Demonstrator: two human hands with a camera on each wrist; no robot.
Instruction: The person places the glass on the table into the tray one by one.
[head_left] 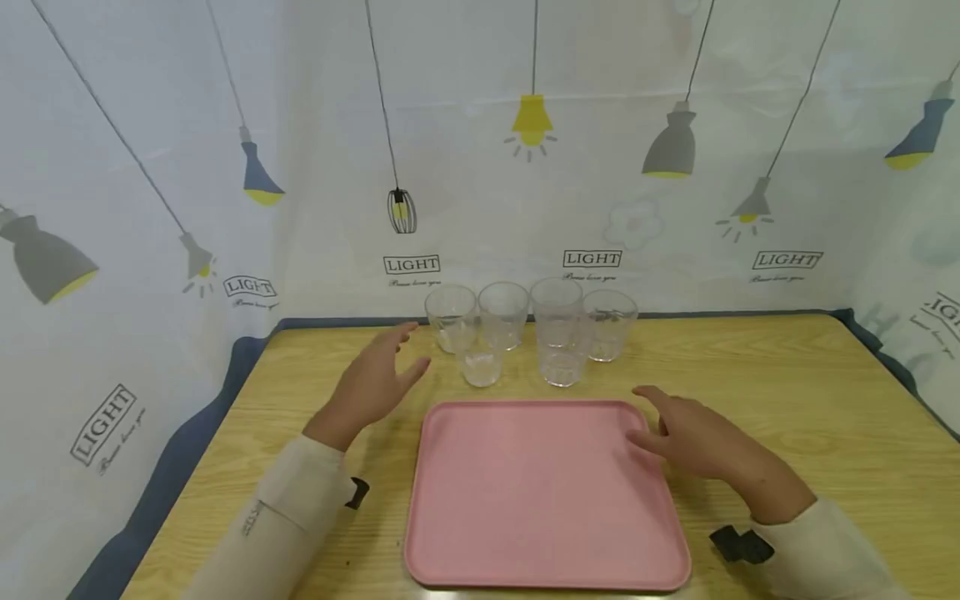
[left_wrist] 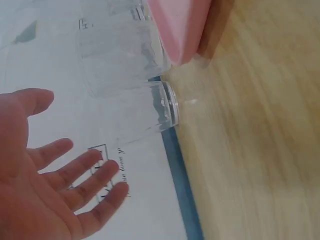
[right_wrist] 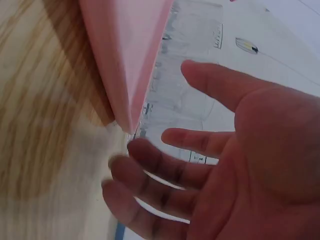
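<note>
The left hand [head_left: 367, 385] is spread, its thumb apart from the loosely bent fingers. The right hand [head_left: 692, 433] is spread too, thumb and index finger reaching over the tray's far right corner in the head view; whether they touch the rim I cannot tell. Palms and all the fingers show only in the wrist views; the head view gives mostly the backs, with some fingers hidden.

Just beyond the left hand's fingertips, to their right, stands the nearest of the clear glasses [head_left: 448, 302]. The rest of the group runs on rightward from it, ahead and to the left of the right hand, upright and close together. There seem to be six, though their transparent walls overlap and the edges are hard to make out. The left wrist view shows one thick glass base plainly; the right wrist view leaves the glasses faint behind the thumb and tray.

Between the hands, toward the person, the pink tray [head_left: 547, 500] lies flat on the wooden desk [head_left: 780, 375]. Both wrist views cut it down to a corner. Behind each hand come a pale sleeve and a dark strap, cropped below. Beyond the glasses hangs a lamp-printed cloth [head_left: 465, 133].
</note>
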